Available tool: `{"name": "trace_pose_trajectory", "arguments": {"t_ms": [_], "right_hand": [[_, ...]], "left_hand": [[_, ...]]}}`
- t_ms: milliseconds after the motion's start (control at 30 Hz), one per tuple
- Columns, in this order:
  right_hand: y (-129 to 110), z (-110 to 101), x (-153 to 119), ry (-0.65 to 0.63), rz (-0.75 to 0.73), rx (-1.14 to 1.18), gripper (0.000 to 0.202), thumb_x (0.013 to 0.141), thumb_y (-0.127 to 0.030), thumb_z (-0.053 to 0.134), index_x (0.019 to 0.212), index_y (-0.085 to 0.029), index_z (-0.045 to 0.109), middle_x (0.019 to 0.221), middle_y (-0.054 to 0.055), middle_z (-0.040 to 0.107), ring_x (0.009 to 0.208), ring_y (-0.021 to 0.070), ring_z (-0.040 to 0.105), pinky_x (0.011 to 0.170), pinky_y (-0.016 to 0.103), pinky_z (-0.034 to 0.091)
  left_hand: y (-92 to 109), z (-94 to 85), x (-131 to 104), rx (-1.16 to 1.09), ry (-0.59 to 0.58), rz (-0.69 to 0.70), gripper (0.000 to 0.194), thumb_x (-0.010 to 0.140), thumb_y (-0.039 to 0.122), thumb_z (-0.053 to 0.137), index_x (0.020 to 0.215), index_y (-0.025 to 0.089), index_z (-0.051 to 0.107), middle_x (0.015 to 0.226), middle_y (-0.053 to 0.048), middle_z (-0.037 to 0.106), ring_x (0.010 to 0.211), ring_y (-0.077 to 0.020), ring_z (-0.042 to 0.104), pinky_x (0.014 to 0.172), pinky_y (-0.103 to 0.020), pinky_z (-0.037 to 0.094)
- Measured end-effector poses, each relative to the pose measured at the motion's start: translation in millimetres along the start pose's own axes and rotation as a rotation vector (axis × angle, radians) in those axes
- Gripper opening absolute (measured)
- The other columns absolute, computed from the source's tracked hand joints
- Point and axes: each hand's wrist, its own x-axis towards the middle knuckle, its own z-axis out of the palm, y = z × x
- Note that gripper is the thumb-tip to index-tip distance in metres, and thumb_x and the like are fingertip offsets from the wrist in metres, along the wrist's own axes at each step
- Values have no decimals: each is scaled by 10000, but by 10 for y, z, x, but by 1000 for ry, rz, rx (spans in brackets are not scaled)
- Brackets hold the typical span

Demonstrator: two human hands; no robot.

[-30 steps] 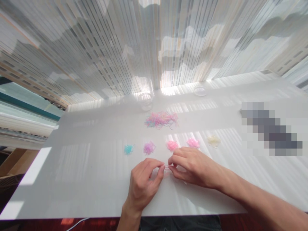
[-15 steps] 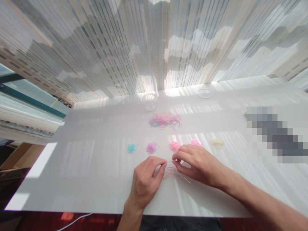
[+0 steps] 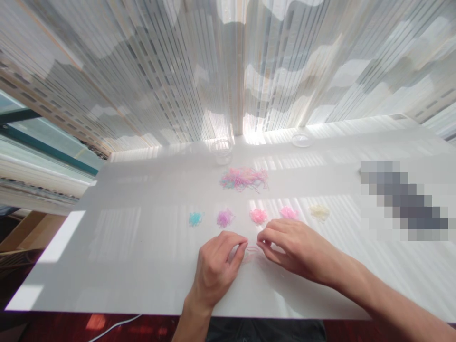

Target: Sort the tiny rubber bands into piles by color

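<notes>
My left hand [image 3: 220,261] and my right hand [image 3: 290,244] face each other low over the white table, each with thumb and forefinger pinched together. What they pinch is too small to make out. Between and just below the fingertips lie a few thin pale pink loops [image 3: 252,249]. Beyond my hands runs a row of small heaps of thin bands: turquoise [image 3: 195,219], purple [image 3: 225,218], coral pink [image 3: 258,216], bright pink [image 3: 289,213] and pale yellow [image 3: 319,212]. Farther back is a larger mixed-colour heap [image 3: 244,179].
A clear round cup [image 3: 222,151] stands behind the mixed heap, and a clear lid [image 3: 301,140] lies near the back edge of the table [image 3: 149,180]. A blurred dark object [image 3: 406,199] is at the right. Striped curtains [image 3: 199,71] hang behind.
My right hand has shifted slightly down and to the right, widening the gap between the fingertips a little. The heaps remain in place.
</notes>
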Motion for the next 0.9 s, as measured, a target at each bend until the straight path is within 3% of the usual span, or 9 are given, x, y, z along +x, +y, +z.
{"name": "trace_pose_trajectory", "arguments": {"t_ms": [100, 233, 333, 533, 900], "right_hand": [[-62, 35, -81, 134, 97, -3, 184, 1008, -162, 534, 888, -184, 672, 737, 24, 670, 654, 167, 617, 613, 297, 444], [-138, 155, -165, 402, 396, 22, 182, 1028, -213, 540, 918, -184, 683, 769, 21, 709, 641, 152, 638, 629, 289, 489], [-187, 239, -182, 530, 566, 19, 166, 1008, -238, 581, 898, -195, 698, 783, 13, 742, 606, 146, 645, 611, 288, 503], [-233, 275, -199, 611, 628, 10, 141, 989, -249, 603, 926, -200, 719, 811, 20, 762, 613, 152, 659, 612, 296, 530], [-101, 181, -395, 600, 711, -178, 217, 1008, -316, 577, 912, -197, 731, 727, 19, 701, 572, 158, 613, 577, 302, 484]], "left_hand": [[-4, -3, -4, -6, 11, 11, 75, 1002, 165, 621, 1054, 202, 659, 911, -42, 740, 782, -156, 693, 645, -252, 546], [-17, 3, -16, 4, 32, -6, 101, 990, 138, 621, 1065, 198, 653, 938, -46, 737, 825, -161, 703, 687, -254, 567], [-16, 5, -18, -1, 25, -10, 102, 989, 127, 613, 1046, 201, 654, 933, -39, 737, 824, -158, 705, 687, -248, 566], [-11, 1, -19, -5, 25, 1, 97, 992, 126, 609, 1032, 203, 653, 911, -28, 733, 799, -149, 705, 667, -240, 553], [-13, -7, -27, 17, 17, 7, 86, 999, 147, 599, 1020, 208, 657, 909, -33, 738, 769, -151, 709, 656, -242, 560]]}}
